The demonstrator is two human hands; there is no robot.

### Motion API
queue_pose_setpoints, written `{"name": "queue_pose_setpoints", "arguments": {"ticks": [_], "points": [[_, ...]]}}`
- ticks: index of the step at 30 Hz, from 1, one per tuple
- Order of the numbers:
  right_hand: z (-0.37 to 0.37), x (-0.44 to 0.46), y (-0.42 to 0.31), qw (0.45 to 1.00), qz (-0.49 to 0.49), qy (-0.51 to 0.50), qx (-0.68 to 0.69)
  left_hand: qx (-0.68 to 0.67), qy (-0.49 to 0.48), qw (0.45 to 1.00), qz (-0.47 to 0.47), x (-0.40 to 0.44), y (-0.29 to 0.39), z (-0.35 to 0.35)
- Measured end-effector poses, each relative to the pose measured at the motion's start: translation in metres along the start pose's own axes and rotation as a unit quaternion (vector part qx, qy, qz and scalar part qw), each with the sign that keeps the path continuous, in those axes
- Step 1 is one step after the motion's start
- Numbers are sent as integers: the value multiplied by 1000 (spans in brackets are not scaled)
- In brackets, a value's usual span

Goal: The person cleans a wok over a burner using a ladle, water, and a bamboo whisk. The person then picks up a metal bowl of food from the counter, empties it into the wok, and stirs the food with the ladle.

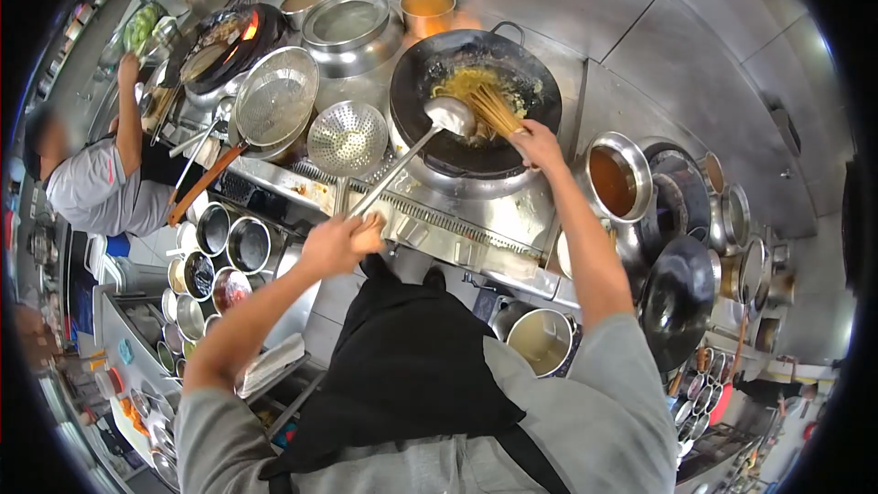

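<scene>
In the head view my right hand (540,144) is closed around a bamboo wok brush (494,110). Its splayed bristles point down into a black wok (535,69), where yellowish liquid and food residue lie. My left hand (337,245) grips the long metal handle of a ladle (450,114); a light-brown grip end shows beside the fingers. The ladle's bowl is over the wok, close to the brush. A perforated skimmer (347,139) lies left of the wok, with its handle running down behind my left hand.
A mesh strainer (277,96) with a wooden handle rests farther left. Behind stand a lidded-looking steel pot (346,18) and an orange-filled pot (428,5). A pot of brown liquid (611,181) is at right. Another person (105,178) works at a flaming wok (229,46).
</scene>
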State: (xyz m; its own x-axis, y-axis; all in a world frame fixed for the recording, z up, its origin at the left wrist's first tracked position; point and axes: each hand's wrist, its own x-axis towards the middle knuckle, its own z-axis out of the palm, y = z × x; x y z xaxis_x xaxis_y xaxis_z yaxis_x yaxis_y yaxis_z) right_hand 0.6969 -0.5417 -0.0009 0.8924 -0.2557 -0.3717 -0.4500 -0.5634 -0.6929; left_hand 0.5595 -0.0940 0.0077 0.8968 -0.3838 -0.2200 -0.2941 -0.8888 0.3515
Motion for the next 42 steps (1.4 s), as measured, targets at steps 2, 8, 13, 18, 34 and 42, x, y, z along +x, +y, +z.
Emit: {"name": "queue_pose_setpoints", "arguments": {"ticks": [2, 8, 13, 18, 34, 42], "points": [[-19, -7, 3, 967, -155, 97, -177, -49, 68, 996, -26, -31, -6, 11], [-19, -64, -79, 859, -212, -119, -451, -237, 95, 957, -140, -84, 0, 58], [36, 101, -89, 868, -237, 77, -429, -255, 142, 933, -208, -58, 8, 148], [50, 43, -123, 814, -266, -37, -515, -262, 110, 924, -256, -26, 14, 200], [101, 45, -98, 840, -266, 93, -463, -810, -19, 508, -293, 203, 115, 121], [-15, 32, 5, 802, -185, 137, -551, -745, 152, 546, -351, 198, 132, 114]]}}
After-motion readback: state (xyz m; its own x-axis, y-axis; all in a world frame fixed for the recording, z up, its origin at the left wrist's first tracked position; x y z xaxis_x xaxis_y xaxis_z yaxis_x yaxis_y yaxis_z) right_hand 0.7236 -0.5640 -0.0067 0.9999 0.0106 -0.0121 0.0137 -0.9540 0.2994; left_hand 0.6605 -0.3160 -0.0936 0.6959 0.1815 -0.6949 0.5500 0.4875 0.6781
